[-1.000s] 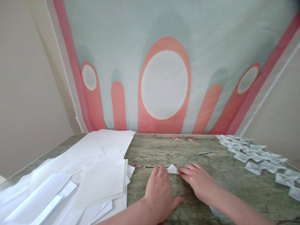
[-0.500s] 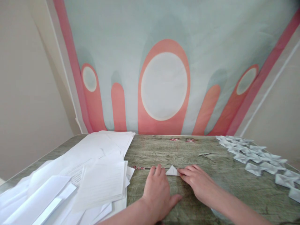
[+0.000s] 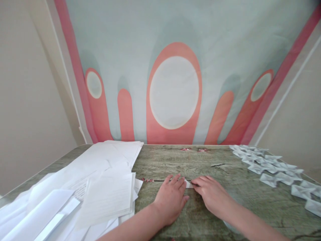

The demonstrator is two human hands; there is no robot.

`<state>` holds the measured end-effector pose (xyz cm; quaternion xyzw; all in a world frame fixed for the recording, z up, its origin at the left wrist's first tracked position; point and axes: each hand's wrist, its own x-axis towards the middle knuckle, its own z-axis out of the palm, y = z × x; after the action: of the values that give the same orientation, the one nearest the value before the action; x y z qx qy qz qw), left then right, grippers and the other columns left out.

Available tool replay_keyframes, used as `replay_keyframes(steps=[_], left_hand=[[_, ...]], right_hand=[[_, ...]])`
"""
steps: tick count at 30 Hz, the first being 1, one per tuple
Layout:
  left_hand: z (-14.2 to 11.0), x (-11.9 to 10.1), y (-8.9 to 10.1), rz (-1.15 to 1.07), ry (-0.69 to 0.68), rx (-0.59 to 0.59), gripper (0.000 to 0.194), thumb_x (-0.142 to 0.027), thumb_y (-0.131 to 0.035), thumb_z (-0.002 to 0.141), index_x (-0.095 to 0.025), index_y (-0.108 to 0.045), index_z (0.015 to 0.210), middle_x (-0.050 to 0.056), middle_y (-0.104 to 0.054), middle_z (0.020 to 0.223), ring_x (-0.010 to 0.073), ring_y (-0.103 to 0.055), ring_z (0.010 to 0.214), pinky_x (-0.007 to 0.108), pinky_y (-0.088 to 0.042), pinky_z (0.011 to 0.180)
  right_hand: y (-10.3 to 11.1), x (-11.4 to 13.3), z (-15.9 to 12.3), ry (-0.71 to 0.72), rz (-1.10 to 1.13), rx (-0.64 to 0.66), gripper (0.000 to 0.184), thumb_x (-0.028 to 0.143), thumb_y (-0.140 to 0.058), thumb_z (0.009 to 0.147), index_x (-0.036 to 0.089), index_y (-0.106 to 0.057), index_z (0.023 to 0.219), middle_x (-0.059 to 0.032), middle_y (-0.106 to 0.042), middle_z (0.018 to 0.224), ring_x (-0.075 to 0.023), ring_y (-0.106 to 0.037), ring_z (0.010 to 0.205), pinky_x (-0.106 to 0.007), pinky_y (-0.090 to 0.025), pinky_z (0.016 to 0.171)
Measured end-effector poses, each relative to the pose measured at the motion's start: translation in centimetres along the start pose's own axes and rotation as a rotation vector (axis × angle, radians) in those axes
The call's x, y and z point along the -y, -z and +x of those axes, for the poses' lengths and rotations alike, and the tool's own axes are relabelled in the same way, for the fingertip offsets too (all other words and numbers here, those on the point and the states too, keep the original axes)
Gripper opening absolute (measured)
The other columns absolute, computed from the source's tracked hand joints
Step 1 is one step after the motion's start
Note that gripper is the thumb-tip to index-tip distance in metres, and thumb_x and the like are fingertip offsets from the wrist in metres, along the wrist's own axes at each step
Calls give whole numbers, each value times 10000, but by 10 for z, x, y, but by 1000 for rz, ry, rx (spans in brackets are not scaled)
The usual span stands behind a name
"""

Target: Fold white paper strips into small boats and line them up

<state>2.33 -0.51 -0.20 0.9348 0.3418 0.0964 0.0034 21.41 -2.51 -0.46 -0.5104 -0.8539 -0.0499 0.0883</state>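
Both of my hands lie palm down side by side on the wooden table [image 3: 225, 167], pressing on a small folded white paper piece [image 3: 188, 183]. Only a sliver of that paper shows between them. My left hand [image 3: 172, 198] has its fingers stretched flat over the paper's left part. My right hand [image 3: 212, 193] also lies flat, fingertips on the paper's right part. Most of the folded piece is hidden beneath the fingers.
A loose pile of white paper sheets [image 3: 100, 187] covers the table's left side. Several finished folded paper pieces [image 3: 273, 169] lie in rows along the right edge. A wall hanging with red and white ovals [image 3: 174, 90] rises behind the table.
My left hand has slid to the right over the folded paper, so the white triangle that showed between the hands is now almost covered. The right hand stays put.
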Motion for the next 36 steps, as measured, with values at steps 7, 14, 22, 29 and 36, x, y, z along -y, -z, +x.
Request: replay_keyframes(steps=[7,14,22,29,36], left_hand=[[7,2,-4,-2,-18,-54,306,-276,-483,871,-155,-529,1149,78,-561,1195,228,-420,1183,392,-259,1014],[7,7,5,-128,71,-74,166,-296,-586,806,-207,-614,944,29,-627,924,205,-547,907,334,-401,838],[3,11,3,-276,164,-168,255,-321,-506,842,-236,-596,1065,43,-626,923,201,-563,863,303,-430,786],[2,9,5,-392,150,-181,244,-271,-490,849,-258,-588,1073,20,-630,917,183,-569,859,289,-435,793],[-1,7,5,-620,101,-251,269,-185,-523,824,-242,-601,1075,24,-605,981,155,-556,885,257,-431,814]], right_hand=[[-6,-2,1,17,-71,18,201,75,-511,825,176,-680,866,-39,-656,879,-194,-559,848,-323,-356,748],[-3,3,0,-108,138,-88,326,-10,-436,752,193,-675,841,-33,-651,902,-180,-554,871,-319,-357,818],[-14,-4,6,-324,697,-178,249,179,-484,761,184,-623,968,-30,-661,848,-173,-599,765,-300,-460,735],[-20,7,7,-316,979,-169,270,315,-530,796,182,-583,1025,-37,-674,851,-184,-621,771,-312,-490,714],[-4,17,5,-261,882,-279,174,293,-514,824,206,-582,958,-21,-639,855,-169,-587,778,-295,-467,726]])
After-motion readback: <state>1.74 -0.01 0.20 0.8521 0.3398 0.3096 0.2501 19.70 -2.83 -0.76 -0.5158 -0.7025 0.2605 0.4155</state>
